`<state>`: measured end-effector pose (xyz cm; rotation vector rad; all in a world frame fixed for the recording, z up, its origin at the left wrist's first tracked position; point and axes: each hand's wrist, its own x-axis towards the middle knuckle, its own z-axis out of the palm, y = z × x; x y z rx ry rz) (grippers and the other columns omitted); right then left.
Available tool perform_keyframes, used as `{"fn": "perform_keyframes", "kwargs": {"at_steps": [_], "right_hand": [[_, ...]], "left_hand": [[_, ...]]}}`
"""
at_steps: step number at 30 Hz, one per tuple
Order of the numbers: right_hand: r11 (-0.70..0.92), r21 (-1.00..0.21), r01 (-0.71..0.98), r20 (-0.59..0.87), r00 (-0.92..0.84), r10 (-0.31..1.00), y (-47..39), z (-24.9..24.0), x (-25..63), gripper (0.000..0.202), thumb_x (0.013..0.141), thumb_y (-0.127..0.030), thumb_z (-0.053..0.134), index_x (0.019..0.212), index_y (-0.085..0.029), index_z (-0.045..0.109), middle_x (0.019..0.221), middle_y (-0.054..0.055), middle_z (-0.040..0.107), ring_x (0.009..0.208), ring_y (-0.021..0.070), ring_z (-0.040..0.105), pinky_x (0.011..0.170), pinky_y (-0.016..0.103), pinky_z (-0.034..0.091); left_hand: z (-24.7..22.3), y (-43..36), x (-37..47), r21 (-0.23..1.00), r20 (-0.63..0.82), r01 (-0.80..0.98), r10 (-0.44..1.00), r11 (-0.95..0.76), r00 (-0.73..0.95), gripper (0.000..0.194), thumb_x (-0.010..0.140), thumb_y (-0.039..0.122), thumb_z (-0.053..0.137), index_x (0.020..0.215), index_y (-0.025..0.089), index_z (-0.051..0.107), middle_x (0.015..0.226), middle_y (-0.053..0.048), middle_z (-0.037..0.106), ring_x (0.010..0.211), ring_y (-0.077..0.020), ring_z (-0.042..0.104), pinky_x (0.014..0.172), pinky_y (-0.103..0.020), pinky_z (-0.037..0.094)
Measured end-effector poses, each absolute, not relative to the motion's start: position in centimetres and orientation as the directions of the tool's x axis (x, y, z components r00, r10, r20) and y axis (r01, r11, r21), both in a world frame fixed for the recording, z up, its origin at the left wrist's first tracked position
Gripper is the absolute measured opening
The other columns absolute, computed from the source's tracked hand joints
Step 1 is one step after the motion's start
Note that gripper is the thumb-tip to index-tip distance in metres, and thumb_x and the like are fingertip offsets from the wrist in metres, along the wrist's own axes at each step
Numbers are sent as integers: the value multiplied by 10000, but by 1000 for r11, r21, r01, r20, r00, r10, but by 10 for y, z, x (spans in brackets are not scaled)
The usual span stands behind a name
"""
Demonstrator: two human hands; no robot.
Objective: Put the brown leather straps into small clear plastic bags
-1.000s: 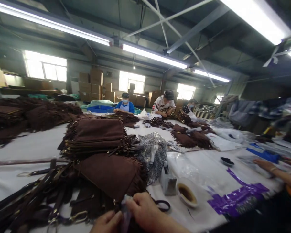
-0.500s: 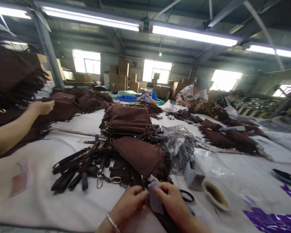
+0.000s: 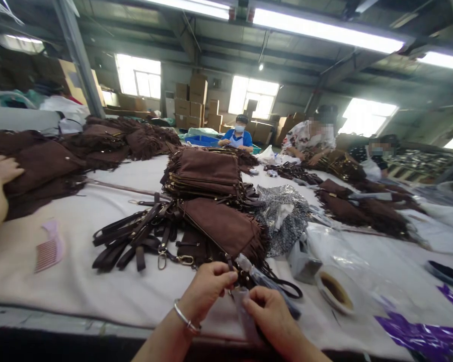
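Note:
At the near edge of the table, my left hand (image 3: 211, 284) pinches the end of a dark brown strap close to its metal fitting. My right hand (image 3: 269, 312) has its thumb and fingers closed on a translucent plastic sleeve (image 3: 244, 309), which hangs around or along the strap below. Just beyond both hands lies a brown fringed bag (image 3: 221, 223), zipper edge showing. A grey plastic-wrapped strap (image 3: 270, 284) rests past my right hand. Left of the bag, several dark straps (image 3: 126, 246) with metal clasps are heaped together.
Behind the bag rises a stack of fringed bags (image 3: 209, 171). A pink comb (image 3: 50, 247) lies left; a tape roll (image 3: 335, 291), a metal box (image 3: 304, 261) and purple plastic (image 3: 419, 334) lie right. A co-worker's hand (image 3: 2, 173) touches bags at far left. Other people sit across the table.
The view has tilted down. A fringed bag held up at the far left has gone from there, and the co-worker's hand has moved left. My hands stay together at the strap and sleeve.

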<state>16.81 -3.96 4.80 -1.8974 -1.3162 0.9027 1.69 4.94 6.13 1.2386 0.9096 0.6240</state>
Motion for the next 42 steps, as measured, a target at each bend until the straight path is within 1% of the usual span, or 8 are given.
{"fn": "perform_keyframes", "kwargs": {"at_steps": [4,10,13,17,23,27,35,42], "right_hand": [[-284,-832,477,-181,251,951,-40,46,167,227,727,-313,565,587,-147,628,546,0,580,557,135,498,536,237,338],[-280,-857,433,-201,219,955,-45,44,168,230,735,-319,570,615,-140,649,567,4,601,564,133,504,534,230,350],[-274,-860,431,-191,226,955,-46,44,169,233,733,-322,571,610,-139,646,585,12,614,589,144,521,548,232,365],[-283,-849,446,-190,242,952,-45,43,168,221,729,-310,570,607,-144,648,579,9,617,587,146,523,549,234,365],[-269,-831,487,-176,227,958,-43,43,165,222,742,-303,569,611,-150,661,584,8,634,596,149,544,553,233,366],[-265,-843,468,-184,212,960,-43,42,163,227,745,-311,569,628,-149,676,610,19,658,608,155,558,558,233,378],[-268,-869,416,-207,187,960,-44,37,165,232,747,-337,577,631,-153,658,577,5,615,569,140,527,532,227,360],[-291,-899,326,-235,203,951,-30,39,161,298,736,-410,584,610,-142,618,529,-23,501,530,114,425,520,236,309]], "left_hand": [[65,48,16,976,-219,93,849,199,480,161,700,286,653,690,130,692,605,1,602,580,-120,459,560,-256,332],[62,47,18,972,-227,50,858,231,461,186,679,301,682,732,128,724,665,-16,647,666,-152,505,632,-265,364],[59,47,17,962,-258,47,844,268,470,187,670,314,704,719,134,713,625,5,609,608,-127,459,590,-256,327],[54,49,13,927,-306,-27,794,375,525,277,670,406,740,686,143,655,597,32,538,555,-94,390,555,-242,278],[44,51,10,921,-276,-84,789,381,549,304,679,404,753,672,134,613,574,52,464,552,-82,337,539,-243,228],[42,50,12,917,-290,-83,795,390,533,325,656,421,763,693,129,626,607,37,501,579,-93,375,560,-244,254],[51,48,13,962,-248,18,852,271,462,311,641,434,753,652,140,655,609,16,561,624,-128,428,607,-256,319],[44,48,11,966,-241,32,852,256,464,304,653,428,747,654,137,657,615,17,574,633,-130,453,600,-254,324]]}}
